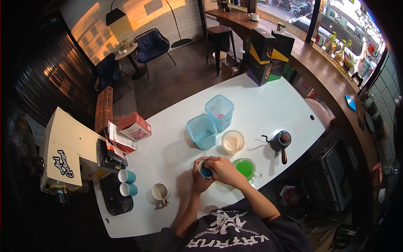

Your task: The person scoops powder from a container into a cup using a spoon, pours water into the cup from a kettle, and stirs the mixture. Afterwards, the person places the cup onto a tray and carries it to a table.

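Observation:
Close to my body, my left hand (197, 176) is wrapped around the side of a small cup (205, 172) with a dark blue inside. My right hand (221, 169) is over the cup's mouth, fingers bent together at the rim. Whatever those fingers hold, if anything, is hidden. Just right of my right hand stands a clear glass mug (245, 168) of bright green liquid. Behind it is a round tub (233, 142) with pale beige contents. Farther back, two light blue plastic containers (201, 132) (220, 110) stand side by side, one with something pink inside.
A white mug (160, 192) and two teal paper cups (127, 183) are at left, beside a cream coffee grinder (63, 151). A gooseneck kettle (280, 141) stands at right. Dark boxes (266, 56) are stacked at the white table's (168, 117) far corner. A red-white box (135, 126) lies left.

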`<move>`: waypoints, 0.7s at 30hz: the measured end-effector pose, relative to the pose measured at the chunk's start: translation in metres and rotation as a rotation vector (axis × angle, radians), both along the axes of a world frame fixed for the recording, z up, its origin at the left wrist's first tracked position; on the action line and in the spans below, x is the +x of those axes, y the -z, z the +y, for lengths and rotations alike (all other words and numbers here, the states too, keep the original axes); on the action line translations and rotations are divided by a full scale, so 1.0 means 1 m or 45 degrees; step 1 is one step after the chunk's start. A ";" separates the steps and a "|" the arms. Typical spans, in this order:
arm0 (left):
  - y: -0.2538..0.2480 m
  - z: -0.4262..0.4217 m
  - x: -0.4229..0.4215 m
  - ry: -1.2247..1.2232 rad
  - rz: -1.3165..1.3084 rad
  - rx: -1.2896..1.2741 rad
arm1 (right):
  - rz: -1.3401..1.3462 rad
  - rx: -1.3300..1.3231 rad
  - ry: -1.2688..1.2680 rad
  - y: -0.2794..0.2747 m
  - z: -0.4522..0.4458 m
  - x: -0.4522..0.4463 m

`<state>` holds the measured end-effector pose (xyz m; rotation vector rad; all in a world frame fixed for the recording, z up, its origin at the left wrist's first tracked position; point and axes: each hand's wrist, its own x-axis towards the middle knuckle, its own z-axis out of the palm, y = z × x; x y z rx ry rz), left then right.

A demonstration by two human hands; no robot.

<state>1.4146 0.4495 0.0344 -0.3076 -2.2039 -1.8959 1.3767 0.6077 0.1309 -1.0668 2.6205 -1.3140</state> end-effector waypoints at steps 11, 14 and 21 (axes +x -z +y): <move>-0.011 0.004 0.002 -0.022 -0.015 0.022 | -0.038 0.194 -0.111 -0.007 0.011 0.001; -0.007 0.003 0.001 -0.001 0.002 0.043 | 0.036 0.175 -0.019 -0.010 0.010 0.000; 0.001 0.000 0.001 -0.014 -0.024 0.012 | 0.054 0.033 0.108 -0.003 -0.001 -0.003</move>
